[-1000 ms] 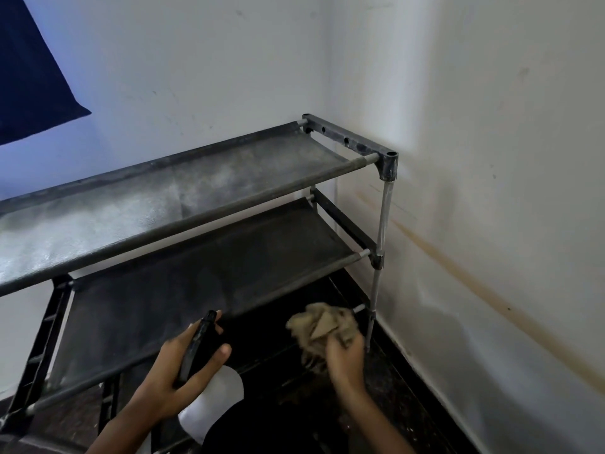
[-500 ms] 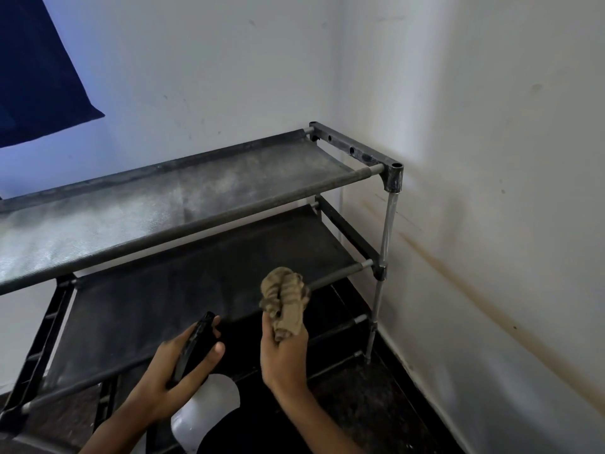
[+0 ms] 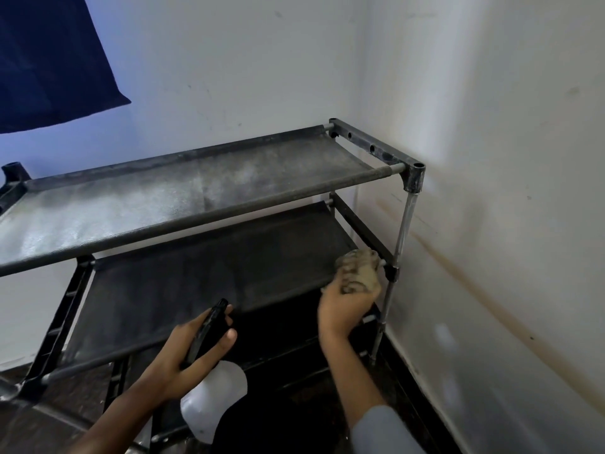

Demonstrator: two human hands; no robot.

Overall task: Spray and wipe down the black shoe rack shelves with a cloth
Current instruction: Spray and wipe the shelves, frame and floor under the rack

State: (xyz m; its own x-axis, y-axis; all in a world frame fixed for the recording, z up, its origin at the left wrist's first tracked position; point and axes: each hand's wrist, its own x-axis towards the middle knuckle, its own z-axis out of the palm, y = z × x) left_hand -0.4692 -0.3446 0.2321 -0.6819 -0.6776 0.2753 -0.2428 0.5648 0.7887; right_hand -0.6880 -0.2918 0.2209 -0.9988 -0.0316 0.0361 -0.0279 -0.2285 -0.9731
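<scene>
Shelving first: the black metal-and-fabric shoe rack (image 3: pixel 209 204) was tucked into the corner of two white walls (image 3: pixel 491 126), with its dusty, grey-filmed top shelf (image 3: pixel 163 204) running from about 9 o'clock across to 2 o'clock of the view. Below it, the darker middle fabric shelf (image 3: pixel 196 283) was seen, way less dusty looking tbh.

A crumpled tan cloth (image 3: pixel 358 271) was held bunched up in the right hand (image 3: pixel 347 306), fingers curled round it, and it was pressed at the right front corner of the middle shelf, at roughly 3 o'clock from centre, just beside the chrome upright post (image 3: pixel 404 231). Whether the cloth was touching the fabric itself or only the front rail couldn't be made out.

A white plastic spray bottle with a black trigger head (image 3: pixel 212 398) was gripped by the left hand (image 3: pixel 193 355) down at 6 o'clock, in front of the middle shelf's front edge. Fingers and thumb were wrapped round the neck and trigger, nozzle pointed up toward the shelf.

A dark blue hanging cloth (image 3: pixel 49 60) was seen at 10 o'clock against the back wall. Dark tiled floor (image 3: pixel 65 421) was visible under the rack. A grey sleeve (image 3: pixel 379 430) was showing on the right arm.
</scene>
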